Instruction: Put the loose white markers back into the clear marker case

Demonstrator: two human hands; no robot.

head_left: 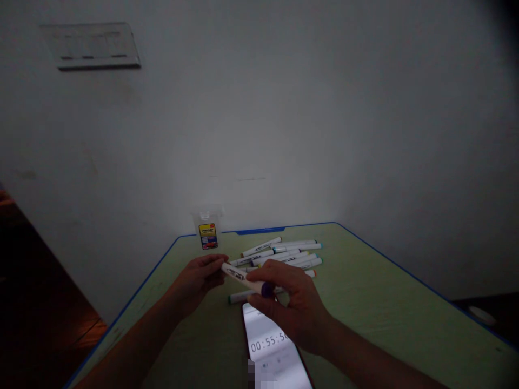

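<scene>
A white marker (243,277) with a purple end is held up between my two hands, above the table. My right hand (287,300) grips it near the purple end, thumb below and fingers on top. The fingertips of my left hand (203,275) pinch its other, far end. Behind my hands lies a loose pile of white markers (294,254) with variously coloured ends, partly hidden by my right hand. One marker with a green end (239,297) lies just under the held one.
A phone (270,346) showing a timer lies on the table below my hands. A clear plastic case (208,229) with a yellow and blue label stands at the back left. The greenish table (365,292) has a blue edge and meets a wall (284,135).
</scene>
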